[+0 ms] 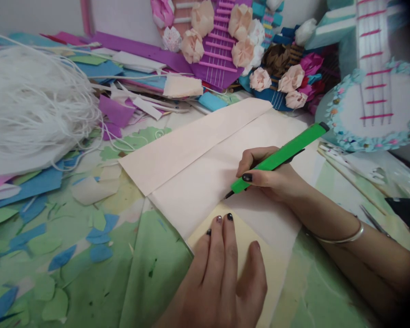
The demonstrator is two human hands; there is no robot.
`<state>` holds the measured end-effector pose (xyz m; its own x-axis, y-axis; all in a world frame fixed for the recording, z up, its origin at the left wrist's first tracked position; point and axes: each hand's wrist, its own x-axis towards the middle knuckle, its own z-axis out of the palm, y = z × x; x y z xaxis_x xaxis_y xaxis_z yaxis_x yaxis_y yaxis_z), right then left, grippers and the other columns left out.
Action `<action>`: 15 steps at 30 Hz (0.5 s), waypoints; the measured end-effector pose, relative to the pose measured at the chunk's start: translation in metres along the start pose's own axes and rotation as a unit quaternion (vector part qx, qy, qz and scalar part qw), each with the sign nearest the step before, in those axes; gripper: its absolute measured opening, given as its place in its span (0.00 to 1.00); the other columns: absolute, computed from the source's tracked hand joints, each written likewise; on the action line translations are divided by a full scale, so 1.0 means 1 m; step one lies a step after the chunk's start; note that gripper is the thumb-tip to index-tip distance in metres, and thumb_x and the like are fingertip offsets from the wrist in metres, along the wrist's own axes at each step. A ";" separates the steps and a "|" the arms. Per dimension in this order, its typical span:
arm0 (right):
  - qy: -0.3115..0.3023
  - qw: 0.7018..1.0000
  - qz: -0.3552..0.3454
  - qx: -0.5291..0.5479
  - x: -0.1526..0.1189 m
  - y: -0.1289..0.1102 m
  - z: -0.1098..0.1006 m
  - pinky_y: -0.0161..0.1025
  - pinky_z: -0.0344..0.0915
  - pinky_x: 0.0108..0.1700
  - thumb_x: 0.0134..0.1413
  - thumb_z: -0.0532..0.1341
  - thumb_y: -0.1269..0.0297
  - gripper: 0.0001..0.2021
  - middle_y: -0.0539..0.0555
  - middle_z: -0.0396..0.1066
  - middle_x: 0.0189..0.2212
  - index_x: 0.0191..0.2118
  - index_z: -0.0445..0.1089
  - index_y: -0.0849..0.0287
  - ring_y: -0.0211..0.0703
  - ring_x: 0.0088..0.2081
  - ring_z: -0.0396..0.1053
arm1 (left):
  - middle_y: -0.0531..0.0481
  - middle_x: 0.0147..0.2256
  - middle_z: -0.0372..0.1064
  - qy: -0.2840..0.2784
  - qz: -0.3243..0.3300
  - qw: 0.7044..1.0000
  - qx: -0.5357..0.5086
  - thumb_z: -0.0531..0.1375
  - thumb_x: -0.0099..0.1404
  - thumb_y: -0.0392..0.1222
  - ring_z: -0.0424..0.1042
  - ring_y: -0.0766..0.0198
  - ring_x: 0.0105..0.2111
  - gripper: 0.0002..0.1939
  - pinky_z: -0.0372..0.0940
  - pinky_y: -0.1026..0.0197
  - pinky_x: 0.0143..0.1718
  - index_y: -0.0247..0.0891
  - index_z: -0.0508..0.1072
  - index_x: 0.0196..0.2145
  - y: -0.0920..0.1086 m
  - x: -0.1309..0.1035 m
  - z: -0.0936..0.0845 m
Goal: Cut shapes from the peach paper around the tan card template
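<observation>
My right hand (269, 175) is closed on a green marker (287, 148), its dark tip down at the upper edge of a pale yellow sheet (273, 255). My left hand (222, 264) lies on that yellow sheet with its fingers spread, pressing it flat. Under the yellow sheet is a large whitish sheet (198, 187), set at an angle on the table. A pale peach strip (191, 141) lies along the far side of the whitish sheet. The palm of my left hand hides part of the yellow sheet.
White string (41, 100) is heaped at the left. Blue and green paper pieces (61, 257) are scattered on the green table cover (157, 269). Paper-decorated guitar shapes (218, 45) stand at the back, a larger one (376, 105) at the right. Scissors (376, 221) lie beyond my right forearm.
</observation>
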<state>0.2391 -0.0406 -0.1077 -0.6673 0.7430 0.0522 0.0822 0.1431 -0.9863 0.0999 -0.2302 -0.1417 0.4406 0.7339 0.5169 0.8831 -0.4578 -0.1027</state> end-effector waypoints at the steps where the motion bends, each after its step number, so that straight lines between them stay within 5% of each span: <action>1: 0.001 1.000 0.001 -0.003 0.000 -0.001 0.000 0.30 0.57 0.21 0.42 0.68 0.64 0.07 0.49 0.71 0.18 0.25 0.73 0.62 0.35 0.20 0.65 | 0.33 0.47 0.73 -0.001 -0.003 1.000 -0.004 0.57 0.65 0.48 0.68 0.40 0.52 0.21 0.58 0.48 0.53 0.33 0.66 0.51 0.001 0.000 0.000; 15: -0.010 1.000 0.003 -0.007 0.000 -0.002 0.001 0.30 0.59 0.21 0.43 0.68 0.64 0.07 0.50 0.71 0.18 0.25 0.73 0.62 0.35 0.21 0.66 | 0.34 0.45 0.74 0.005 0.016 1.000 0.005 0.56 0.66 0.50 0.69 0.42 0.51 0.21 0.59 0.49 0.52 0.33 0.66 0.51 -0.002 0.001 -0.001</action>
<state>0.2381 -0.0414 -0.1060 -0.6820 0.7301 0.0432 0.0961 0.1480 -0.9843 0.0981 -0.2287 -0.1402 0.4665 0.7138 0.5224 0.8705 -0.4752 -0.1282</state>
